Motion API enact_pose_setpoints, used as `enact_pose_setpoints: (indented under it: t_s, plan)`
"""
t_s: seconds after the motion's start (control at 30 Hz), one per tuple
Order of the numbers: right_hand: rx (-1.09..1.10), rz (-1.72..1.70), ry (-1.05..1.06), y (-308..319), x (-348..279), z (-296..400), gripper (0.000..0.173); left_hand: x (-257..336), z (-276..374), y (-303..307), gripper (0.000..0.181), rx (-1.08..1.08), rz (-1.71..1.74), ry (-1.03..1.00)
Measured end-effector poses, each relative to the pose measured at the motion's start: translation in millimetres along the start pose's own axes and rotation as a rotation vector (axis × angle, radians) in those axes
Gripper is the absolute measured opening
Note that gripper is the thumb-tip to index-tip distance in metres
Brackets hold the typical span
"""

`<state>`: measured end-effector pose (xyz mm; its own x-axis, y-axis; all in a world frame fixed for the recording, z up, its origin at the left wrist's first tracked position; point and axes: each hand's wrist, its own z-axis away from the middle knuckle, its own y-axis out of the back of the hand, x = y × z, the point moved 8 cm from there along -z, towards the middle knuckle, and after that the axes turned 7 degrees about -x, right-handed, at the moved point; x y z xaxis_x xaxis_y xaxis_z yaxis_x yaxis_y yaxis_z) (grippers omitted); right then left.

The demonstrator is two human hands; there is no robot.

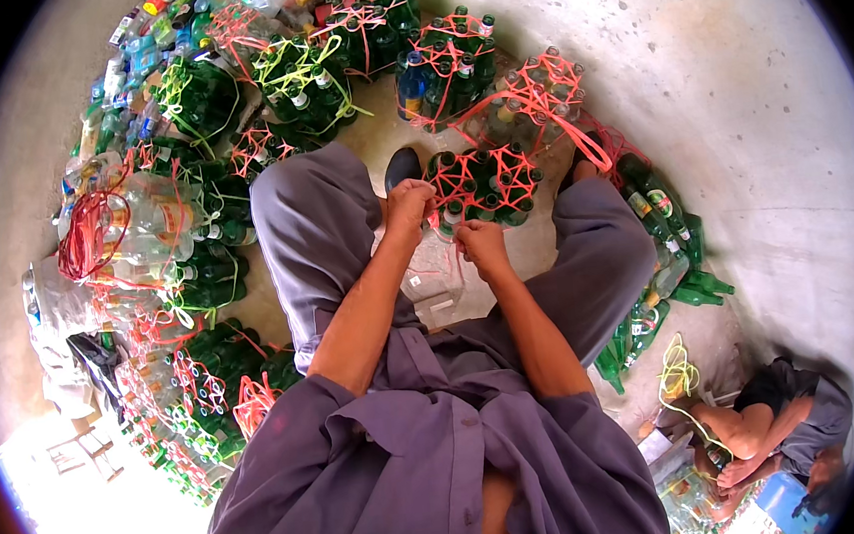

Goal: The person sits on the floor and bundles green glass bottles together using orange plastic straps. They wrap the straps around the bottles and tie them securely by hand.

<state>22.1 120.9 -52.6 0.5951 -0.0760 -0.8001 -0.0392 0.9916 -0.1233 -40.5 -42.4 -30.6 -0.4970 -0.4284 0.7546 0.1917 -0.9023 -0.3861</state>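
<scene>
Between my feet stands a bundle of green glass bottles (487, 200), their necks laced together with red plastic twine (518, 177). My left hand (411, 206) is closed at the left side of the bundle, with red twine at its fingertips. At the near edge, my right hand (481, 248) pinches a thin strand of the same twine, whose end hangs below the fingers. Both hands are close to the bottle necks. The bottles' lower parts are mostly hidden beneath the necks and lacing.
Clear bottles tied with red twine (545, 92) stand just beyond. More tied green bottles (304, 88) and a coil of red twine (93, 233) crowd the left. Loose green bottles (663, 211) lie right, near the wall. Another person (777, 420) sits lower right, beside yellow twine (677, 369).
</scene>
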Motion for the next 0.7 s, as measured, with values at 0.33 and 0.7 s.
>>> enact_pose_setpoints:
  t_s: [0.33, 0.7]
  plan:
    - [0.047, 0.35, 0.291, 25, -51, 18, 0.022, -4, -5, 12, 0.005, 0.113, -0.013, -0.001]
    - [-0.053, -0.246, -0.017, 31, -58, 25, 0.019, -4, -4, 14, 0.004, 0.087, -0.024, 0.024]
